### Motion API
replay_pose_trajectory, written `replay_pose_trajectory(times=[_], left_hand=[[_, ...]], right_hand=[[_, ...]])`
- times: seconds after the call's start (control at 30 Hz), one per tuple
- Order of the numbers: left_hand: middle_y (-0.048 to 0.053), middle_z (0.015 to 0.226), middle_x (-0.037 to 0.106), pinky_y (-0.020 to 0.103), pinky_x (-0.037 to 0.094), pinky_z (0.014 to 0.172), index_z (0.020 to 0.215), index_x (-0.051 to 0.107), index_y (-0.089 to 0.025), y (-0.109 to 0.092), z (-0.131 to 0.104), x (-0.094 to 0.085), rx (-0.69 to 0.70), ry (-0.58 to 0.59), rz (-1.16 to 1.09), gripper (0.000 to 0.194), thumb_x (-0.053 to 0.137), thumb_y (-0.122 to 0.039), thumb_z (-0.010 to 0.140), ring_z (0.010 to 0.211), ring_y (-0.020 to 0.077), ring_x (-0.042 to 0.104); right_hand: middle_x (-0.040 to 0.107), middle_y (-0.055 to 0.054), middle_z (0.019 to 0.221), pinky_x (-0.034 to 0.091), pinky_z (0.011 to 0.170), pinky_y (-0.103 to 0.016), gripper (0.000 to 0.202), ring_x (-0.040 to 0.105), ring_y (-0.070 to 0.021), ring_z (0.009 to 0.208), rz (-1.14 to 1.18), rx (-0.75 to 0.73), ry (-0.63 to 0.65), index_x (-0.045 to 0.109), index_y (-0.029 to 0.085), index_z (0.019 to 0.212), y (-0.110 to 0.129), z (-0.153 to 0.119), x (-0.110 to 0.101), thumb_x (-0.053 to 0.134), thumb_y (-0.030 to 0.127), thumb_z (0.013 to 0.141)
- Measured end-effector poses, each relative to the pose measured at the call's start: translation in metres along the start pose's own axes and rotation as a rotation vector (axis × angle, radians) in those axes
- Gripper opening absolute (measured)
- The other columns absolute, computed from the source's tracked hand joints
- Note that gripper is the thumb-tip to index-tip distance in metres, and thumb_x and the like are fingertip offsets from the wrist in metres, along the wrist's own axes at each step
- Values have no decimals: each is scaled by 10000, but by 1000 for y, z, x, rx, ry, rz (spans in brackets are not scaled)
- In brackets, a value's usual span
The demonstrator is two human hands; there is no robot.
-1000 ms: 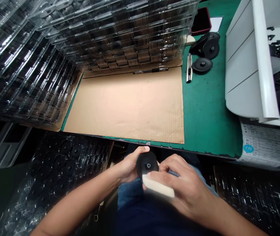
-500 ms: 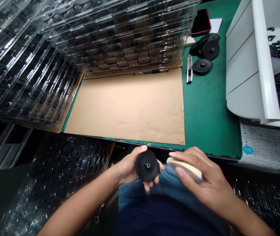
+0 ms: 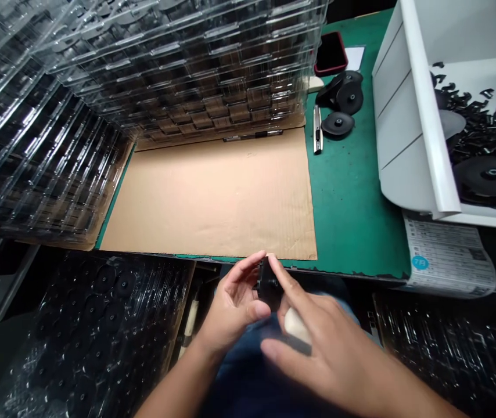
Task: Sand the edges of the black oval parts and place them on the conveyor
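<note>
Just off the table's front edge, my left hand (image 3: 226,310) is closed round a black round plastic part (image 3: 268,284), tilted so that its face is turned away. The fingers of my right hand (image 3: 329,334) touch the part's upper right side. Tucked in that same hand is a cream pad with a grey underside (image 3: 297,326), perhaps a sponge or felt block; the fingers partly hide it. Both hands are over my lap.
A cardboard sheet (image 3: 213,203) lies on the green table (image 3: 352,203). Clear plastic trays (image 3: 178,75) are stacked behind and left. To the right are a utility knife (image 3: 317,130), black discs (image 3: 338,123) and a white bin (image 3: 422,104) of small black parts. Filled trays (image 3: 86,331) sit lower left.
The black part has turned from face-up to nearly edge-on in my left hand. My right hand has moved left with the pad and now touches the part. The view has shifted right.
</note>
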State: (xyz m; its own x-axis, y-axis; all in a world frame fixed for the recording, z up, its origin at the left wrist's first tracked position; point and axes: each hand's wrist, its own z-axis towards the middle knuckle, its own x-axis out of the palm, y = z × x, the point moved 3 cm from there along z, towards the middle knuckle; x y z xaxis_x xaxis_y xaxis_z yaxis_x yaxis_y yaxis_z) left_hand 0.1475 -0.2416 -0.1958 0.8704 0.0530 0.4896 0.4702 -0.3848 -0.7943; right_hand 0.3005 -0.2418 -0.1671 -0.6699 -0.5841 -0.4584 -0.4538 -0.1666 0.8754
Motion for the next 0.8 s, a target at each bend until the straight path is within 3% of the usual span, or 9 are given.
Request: replay_pose_trajectory(times=[0.07,0.17,0.33,0.5,0.63,0.8], left_hand=[[77,1263,656,335,459,1002,1210,664,-290,1,-1,1,19,-51,10,590,854,-303,651,1203,273,576],[80,1319,624,383,398,1077,1206,663,-289,1,-2,0,7,-78,-68,592,857,-316,647,1241,287,552],[82,1288,646,314,464,992,1234,647,-283,1,-6,0,-79,78,-250,540,793,-379,723,1151,227,614],[91,1203,690,218,472,940,1227,657,-213,-1,-8,4,-116,199,-383,522,751,-428,760,1048,157,650],[103,1138,701,245,531,850,1233,649,-175,-3,-9,7,-194,289,-459,552,743,-440,758,970,175,668],[95,1129,687,271,578,746,1235,648,-173,-3,-10,5,-237,282,-492,536,720,-440,776,950,201,659]], right_hand=[[685,-16,814,494,611,-293,993,657,-200,703,-115,-18,14,-66,166,1551,4,0,6,599,449,870],[705,-18,830,500,620,-286,1048,672,-204,706,-179,-85,48,-89,195,1548,4,1,13,649,425,841],[652,-2,955,492,726,-251,814,615,-142,798,-119,-245,73,105,384,1528,-7,0,13,571,181,892],[545,15,831,442,690,-253,751,511,-136,736,-203,-409,66,294,464,1454,-23,-5,-6,519,49,870],[511,11,785,422,648,-260,682,478,-137,696,-283,-472,-33,366,447,1436,-30,-8,-22,491,61,889],[561,2,806,460,661,-268,594,519,-131,719,-119,-362,-286,408,299,1430,-26,-6,-24,517,63,896]])
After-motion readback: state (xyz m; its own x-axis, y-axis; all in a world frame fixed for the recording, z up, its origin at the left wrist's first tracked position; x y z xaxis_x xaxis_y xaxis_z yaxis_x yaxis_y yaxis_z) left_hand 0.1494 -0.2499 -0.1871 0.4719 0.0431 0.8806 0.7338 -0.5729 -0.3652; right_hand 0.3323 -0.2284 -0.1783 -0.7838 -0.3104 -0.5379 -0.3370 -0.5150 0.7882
